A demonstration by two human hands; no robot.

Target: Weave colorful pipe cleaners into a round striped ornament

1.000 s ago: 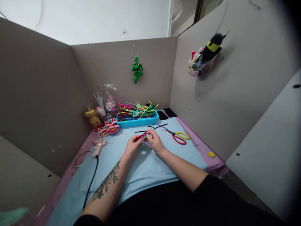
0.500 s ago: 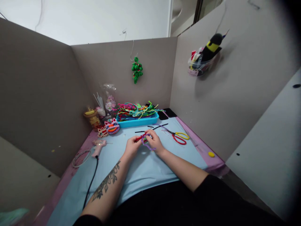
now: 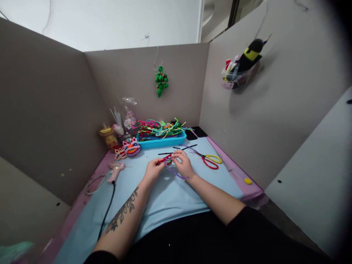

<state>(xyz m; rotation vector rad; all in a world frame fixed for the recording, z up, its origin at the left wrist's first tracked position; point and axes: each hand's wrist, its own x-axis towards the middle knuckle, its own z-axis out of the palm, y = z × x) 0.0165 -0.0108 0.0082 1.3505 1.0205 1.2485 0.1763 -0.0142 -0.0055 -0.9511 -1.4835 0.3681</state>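
Note:
Between my two hands is a small red, purple and green pipe-cleaner piece [image 3: 167, 160], held above the blue cloth [image 3: 162, 194]. My left hand [image 3: 154, 169] pinches its red left end. The fingers of my right hand [image 3: 182, 163] are closed at its right side, on the purple part. A purple pipe-cleaner tail [image 3: 178, 175] hangs from the piece and runs below my right palm. Thin black pipe cleaners [image 3: 189, 146] lie just beyond my hands.
Red-and-yellow scissors [image 3: 210, 161] lie on the right. A blue tray [image 3: 162, 141] of colourful pipe cleaners stands at the back. Lion-face ornaments [image 3: 132, 147] and a pink glue gun [image 3: 116, 171] with a black cord are on the left. Two black phones [image 3: 199, 132] lie behind.
My right hand has shifted slightly right and its fingers have moved up a little. The purple tail is stretched out farther to the lower right. My left hand still holds the red end.

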